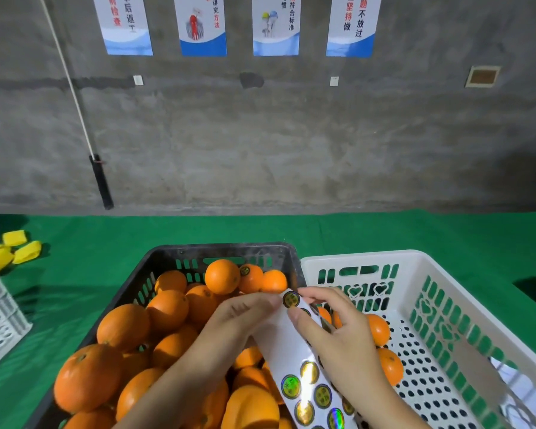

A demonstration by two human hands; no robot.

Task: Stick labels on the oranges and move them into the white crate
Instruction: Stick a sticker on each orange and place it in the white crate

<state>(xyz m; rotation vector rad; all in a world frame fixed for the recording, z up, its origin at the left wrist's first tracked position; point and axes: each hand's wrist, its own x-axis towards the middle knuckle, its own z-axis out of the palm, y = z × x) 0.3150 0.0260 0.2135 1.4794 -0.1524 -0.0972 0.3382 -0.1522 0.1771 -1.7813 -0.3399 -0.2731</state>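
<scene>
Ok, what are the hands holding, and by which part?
Both grip the white paper strip of round gold labels at its upper end: left hand on one edge, right hand by the topmost label.

A rough grey concrete wall (260,144) fills the upper half, with a darker band across it higher up. Four blue-and-white posters (202,26) with Chinese characters hang in a row, their tops cut off. Below them sit two small white plates (138,79), a dark patch (251,79) between them, and a brown framed panel (482,76) further right. A pale cord (72,88) slants down to a black bar (101,181) at the wall's foot. Green cloth (106,236) covers the desk (384,230); yellow pieces (16,246) lie near its left edge.
</scene>
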